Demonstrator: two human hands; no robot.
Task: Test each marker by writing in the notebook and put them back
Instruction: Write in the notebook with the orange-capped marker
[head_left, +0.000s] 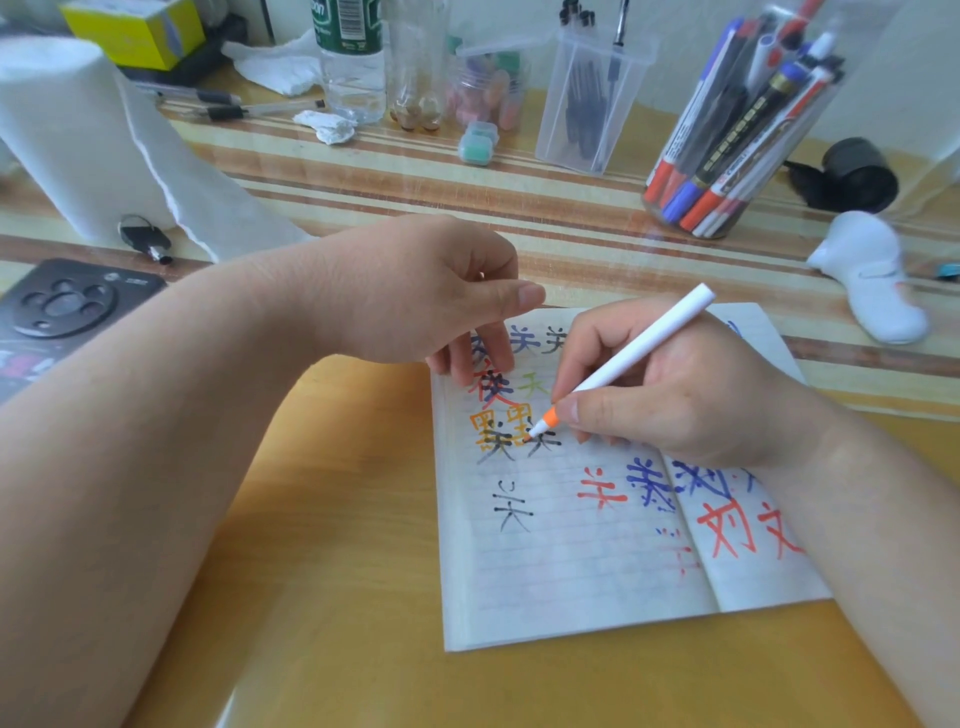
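Touching its orange tip to the left page of the notebook (571, 561), among orange and black characters, the marker (649, 338) is pinched between the thumb and fingers of the right hand (691, 400), with its barrel slanting up to the right. The left hand (415, 291) rests loosely bent fingertips on the notebook's upper-left corner. A jar (727, 145) of markers stands beyond the notebook's right side, and a paper roll (67, 140) stands well beyond its left.

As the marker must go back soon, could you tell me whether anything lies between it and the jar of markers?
Nothing visible does. Between the orange-tipped marker in the right hand and the jar of markers lies only bare striped table. The white object and black object sit off to the right.
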